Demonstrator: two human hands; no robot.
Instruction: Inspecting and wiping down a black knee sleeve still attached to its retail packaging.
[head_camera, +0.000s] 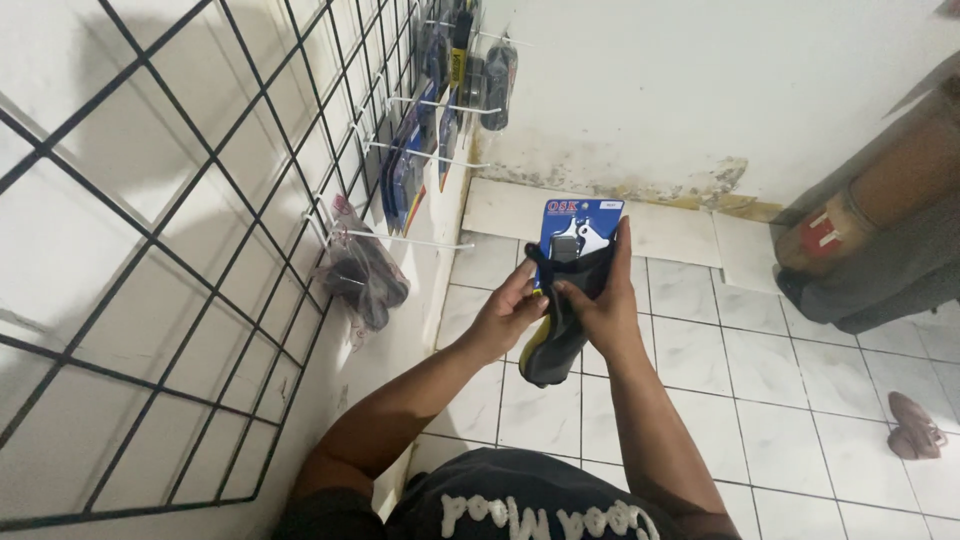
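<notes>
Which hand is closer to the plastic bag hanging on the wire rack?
Left. The left hand is on the side of the blue packet facing the plastic bag; the right hand grips the packet's far side, farther from the bag.

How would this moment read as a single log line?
left hand: grips blue carded pack | right hand: grips same pack, black item hangs below | wire rack on the left | tiled floor

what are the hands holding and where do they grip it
Both hands, left hand and right hand, hold a stack of blue carded packages with a black part, gripped at its middle, one hand on each side.
</notes>
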